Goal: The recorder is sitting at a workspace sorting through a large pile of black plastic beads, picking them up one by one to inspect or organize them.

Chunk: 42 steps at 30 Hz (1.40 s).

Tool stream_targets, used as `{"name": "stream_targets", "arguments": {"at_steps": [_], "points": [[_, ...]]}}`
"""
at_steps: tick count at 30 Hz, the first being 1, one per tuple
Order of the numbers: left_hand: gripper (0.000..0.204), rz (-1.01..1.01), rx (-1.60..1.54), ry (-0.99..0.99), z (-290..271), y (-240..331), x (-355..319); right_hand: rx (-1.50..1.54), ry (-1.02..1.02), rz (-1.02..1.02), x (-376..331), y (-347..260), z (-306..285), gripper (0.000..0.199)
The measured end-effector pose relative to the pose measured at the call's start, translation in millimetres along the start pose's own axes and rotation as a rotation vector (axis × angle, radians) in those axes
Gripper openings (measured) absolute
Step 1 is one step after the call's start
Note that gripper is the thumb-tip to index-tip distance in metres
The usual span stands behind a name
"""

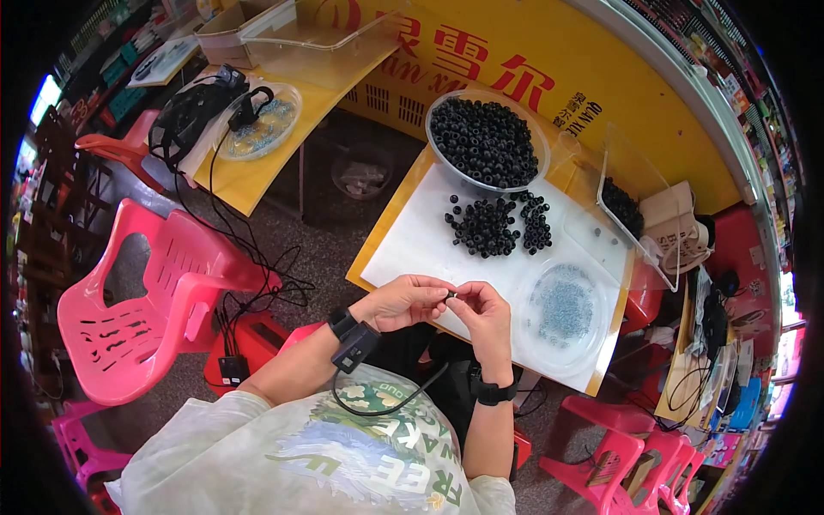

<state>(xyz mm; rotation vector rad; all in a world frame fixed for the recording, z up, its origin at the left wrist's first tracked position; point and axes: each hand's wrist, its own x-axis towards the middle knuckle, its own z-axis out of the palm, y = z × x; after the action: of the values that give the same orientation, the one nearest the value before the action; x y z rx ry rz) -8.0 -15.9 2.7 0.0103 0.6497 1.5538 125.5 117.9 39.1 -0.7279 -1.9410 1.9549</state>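
Note:
Both hands meet over the near edge of the white work surface (412, 225). My left hand (402, 302) pinches a small black round piece (450, 295) between its fingertips. On the other side of that piece, the fingers of my right hand (486, 319) are closed too; they cover most of it. Beyond the hands lies a loose pile of small black round pieces (485, 227) that look like beads with holes. A clear round tub (546, 163) heaped with more of them stands behind the pile. To the right, a shallow clear dish (528, 330) holds tiny pale blue bits (565, 305).
A clear bin (659, 257) with black pieces stands at the table's right. Pink chairs (180, 287) are at left and lower right. Black cables (245, 249) trail across the floor. On a second yellow table (249, 184) are a round dish (279, 129) and a black bag (184, 120).

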Motion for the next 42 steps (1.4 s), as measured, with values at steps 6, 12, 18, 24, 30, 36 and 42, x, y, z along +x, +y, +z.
{"name": "stream_targets", "arguments": {"at_steps": [6,12,18,24,30,36,42], "points": [[0.021,-0.066,-0.404,0.057,-2,-10,1,0.179,0.101,0.019,7,-2,-25,0.015],[0.019,-0.037,-0.559,0.037,-11,-8,10,-0.828,0.067,-0.259,6,13,-30,0.016],[0.017,-0.009,-0.442,0.101,-2,-8,4,-0.683,0.108,-0.199,5,19,-22,0.014],[0.015,-0.015,-0.348,0.071,6,-9,5,0.152,0.128,0.029,-6,-1,-23,0.014],[0.019,-0.01,-0.241,0.045,16,-11,5,0.421,0.126,0.072,-20,-6,-17,0.016],[0.02,0.017,-0.17,0.032,18,-8,6,0.387,0.201,0.007,-22,0,-9,0.018],[0.018,0.021,-0.146,0.055,21,-6,5,0.425,0.209,-0.009,-21,-4,-6,0.017]]}}
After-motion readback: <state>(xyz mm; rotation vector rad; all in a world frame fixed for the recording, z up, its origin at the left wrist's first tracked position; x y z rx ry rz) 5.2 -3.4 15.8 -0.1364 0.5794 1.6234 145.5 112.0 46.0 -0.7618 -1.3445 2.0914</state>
